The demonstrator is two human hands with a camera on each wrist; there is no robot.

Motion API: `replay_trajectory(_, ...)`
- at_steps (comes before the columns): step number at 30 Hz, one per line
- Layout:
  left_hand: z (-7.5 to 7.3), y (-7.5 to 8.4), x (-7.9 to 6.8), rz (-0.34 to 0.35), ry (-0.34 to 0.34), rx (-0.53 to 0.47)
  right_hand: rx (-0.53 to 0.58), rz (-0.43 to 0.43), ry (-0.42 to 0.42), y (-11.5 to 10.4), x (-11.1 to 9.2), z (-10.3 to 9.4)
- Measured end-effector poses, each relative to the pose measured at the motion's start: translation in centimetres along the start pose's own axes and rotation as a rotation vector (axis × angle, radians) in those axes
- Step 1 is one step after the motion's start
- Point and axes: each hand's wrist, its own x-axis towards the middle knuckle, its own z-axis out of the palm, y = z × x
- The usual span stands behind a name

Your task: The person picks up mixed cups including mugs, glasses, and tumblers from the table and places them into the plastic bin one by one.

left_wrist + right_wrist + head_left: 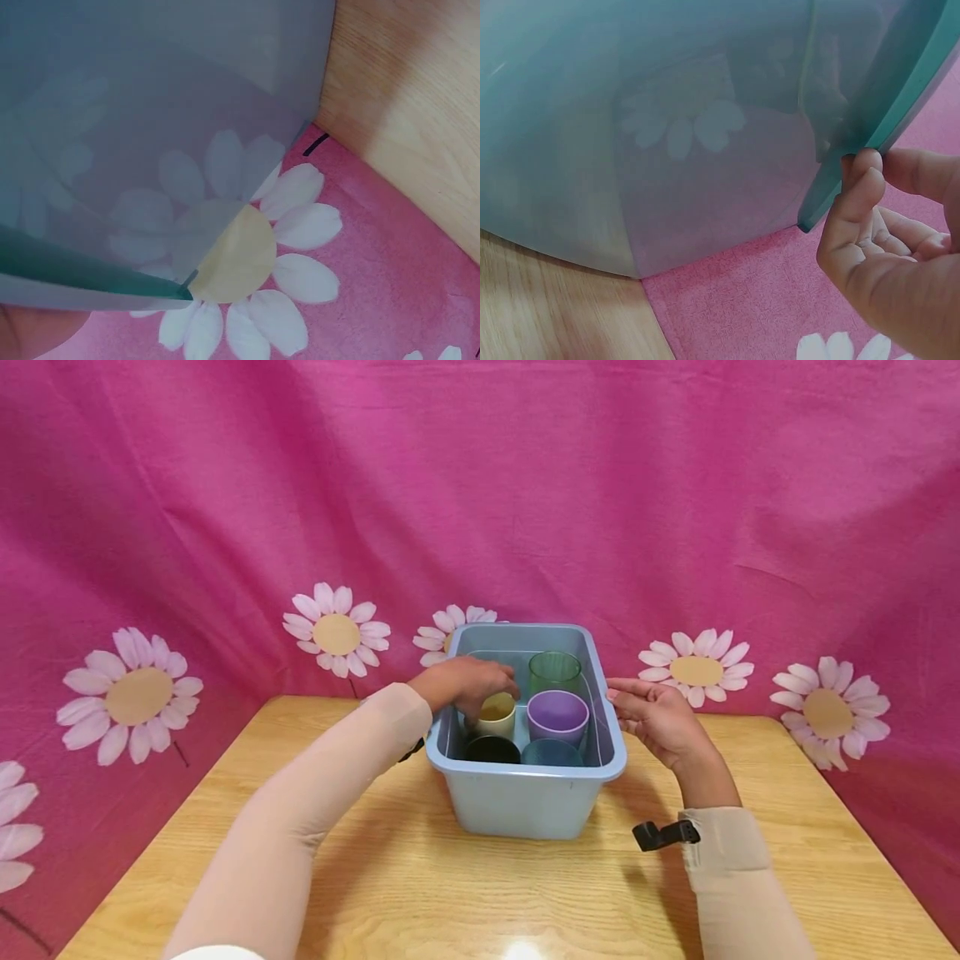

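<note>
A light blue plastic bin (517, 802) stands on the table with several cups in it. My left hand (472, 685) reaches in over the left wall, its fingers curled about a pale yellow cup (504, 727). Just nearer sits a black cup (492, 750). On the right side are a clear green cup (555, 670), a purple cup (558, 715) and a blue-teal cup (552, 753). My right hand (660, 718) pinches the bin's right rim; the right wrist view shows thumb and fingers on that rim (900, 97). The left wrist view shows mostly the bin's outer wall (165, 90).
The wooden table (465, 893) extends around the bin. Behind and beside it hangs a pink cloth (480, 485) printed with white daisies, close to the bin's far side. A black strap (667, 835) is on the right wrist.
</note>
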Motion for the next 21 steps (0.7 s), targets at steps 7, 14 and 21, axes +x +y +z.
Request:
replay_trajectory(7, -0.4, -0.2, -1.3, 0.006, 0.038, -0.06, 0.001, -0.001, 0.003, 0.1, 0.2, 0.2)
replay_trajectory(14, -1.2, -0.5, -3.3, -0.01, 0.117, -0.197, -0.058, -0.032, -0.005, -0.2, 0.5, 0.3)
replay_trajectory(21, -1.4, -0.7, -4.7, 0.034, 0.238, -0.345, -0.223, -0.049, 0.056, -0.8, 0.0, 0.6)
